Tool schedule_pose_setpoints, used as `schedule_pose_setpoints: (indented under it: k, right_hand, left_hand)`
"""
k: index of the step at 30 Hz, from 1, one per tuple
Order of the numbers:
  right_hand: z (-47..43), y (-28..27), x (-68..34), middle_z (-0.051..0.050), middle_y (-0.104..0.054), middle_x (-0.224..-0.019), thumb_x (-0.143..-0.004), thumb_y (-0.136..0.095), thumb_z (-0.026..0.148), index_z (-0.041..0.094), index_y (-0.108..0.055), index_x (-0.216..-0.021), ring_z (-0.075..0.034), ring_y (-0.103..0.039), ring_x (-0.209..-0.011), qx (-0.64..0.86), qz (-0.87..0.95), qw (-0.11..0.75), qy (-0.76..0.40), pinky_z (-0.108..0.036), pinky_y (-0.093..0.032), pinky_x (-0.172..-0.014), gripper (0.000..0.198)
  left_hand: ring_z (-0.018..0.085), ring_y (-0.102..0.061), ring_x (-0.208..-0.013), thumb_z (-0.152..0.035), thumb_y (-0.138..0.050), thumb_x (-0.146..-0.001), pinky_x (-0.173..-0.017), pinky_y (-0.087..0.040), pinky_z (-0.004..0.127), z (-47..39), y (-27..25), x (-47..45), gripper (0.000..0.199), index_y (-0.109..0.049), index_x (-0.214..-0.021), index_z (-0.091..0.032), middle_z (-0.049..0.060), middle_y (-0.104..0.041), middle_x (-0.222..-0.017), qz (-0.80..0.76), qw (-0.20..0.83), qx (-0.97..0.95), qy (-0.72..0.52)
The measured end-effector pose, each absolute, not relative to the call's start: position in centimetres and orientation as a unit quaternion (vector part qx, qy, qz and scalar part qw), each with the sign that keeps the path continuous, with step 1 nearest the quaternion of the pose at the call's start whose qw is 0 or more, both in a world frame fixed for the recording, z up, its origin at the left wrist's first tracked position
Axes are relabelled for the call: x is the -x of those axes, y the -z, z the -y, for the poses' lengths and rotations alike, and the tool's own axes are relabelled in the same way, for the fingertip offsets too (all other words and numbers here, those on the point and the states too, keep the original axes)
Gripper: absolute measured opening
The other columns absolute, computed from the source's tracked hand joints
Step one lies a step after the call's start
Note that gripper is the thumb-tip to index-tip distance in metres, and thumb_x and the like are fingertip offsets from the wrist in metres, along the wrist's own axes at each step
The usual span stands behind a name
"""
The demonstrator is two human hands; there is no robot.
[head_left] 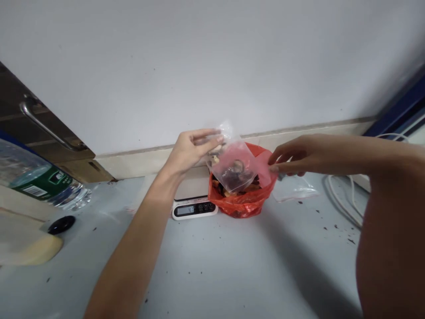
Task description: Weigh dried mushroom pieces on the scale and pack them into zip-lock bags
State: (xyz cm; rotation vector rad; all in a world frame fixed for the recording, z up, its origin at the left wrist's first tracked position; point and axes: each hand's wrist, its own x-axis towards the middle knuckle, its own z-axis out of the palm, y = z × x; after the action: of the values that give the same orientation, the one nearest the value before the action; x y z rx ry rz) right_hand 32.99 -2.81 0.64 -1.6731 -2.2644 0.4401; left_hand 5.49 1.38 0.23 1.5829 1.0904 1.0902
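Note:
A clear plastic bag (237, 175) with dark and pale dried pieces in it hangs tilted over an open red plastic bag (244, 206). My left hand (195, 148) is closed on the clear bag's upper left part, thumb in front. On the other side, my right hand (294, 155) pinches a pale pink plastic piece (264, 170) at the red bag's right rim; whether it belongs to the red bag I cannot tell. Brown and yellowish dried pieces (217, 186) fill the red bag. Touching its left side is a white digital scale (194, 190) with a lit display, partly behind my left wrist.
A large water bottle (43, 179) with a green label lies at the left, near a black cap (61, 224) and a pale container (29, 243). Another clear plastic bag (295, 188) and a white cable (345, 206) are at right. A wall (199, 66) stands behind.

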Motion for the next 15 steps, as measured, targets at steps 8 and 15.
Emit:
schedule_pose_setpoints:
  k: [8,15]
  right_hand:
    - [2.8,-2.6,-30.0,-0.008,-0.080,-0.097,-0.078,-0.066,0.064,0.026,-0.079,-0.095,-0.029,-0.072,-0.083,0.637,0.749,0.061,-0.171,-0.037,-0.052,-0.070,0.044]
    - [2.6,-2.3,-29.6,-0.007,-0.080,-0.092,-0.077,-0.064,0.063,0.025,-0.079,-0.101,-0.026,-0.070,-0.077,0.569,0.792,0.110,-0.192,-0.034,-0.052,-0.065,0.048]
  left_hand:
    - [0.029,-0.076,-0.108,-0.017,-0.084,-0.080,-0.103,-0.057,0.042,-1.3,-4.0,-7.4,0.021,-0.083,-0.100,-0.017,0.006,-0.082,-0.092,-0.357,0.330,-0.768,-0.417]
    - [0.026,-0.075,-0.111,-0.013,-0.080,-0.086,-0.103,-0.056,0.037,-0.3,-5.6,-8.6,0.013,-0.081,-0.098,-0.018,0.002,-0.081,-0.105,-0.278,0.239,-0.799,-0.476]
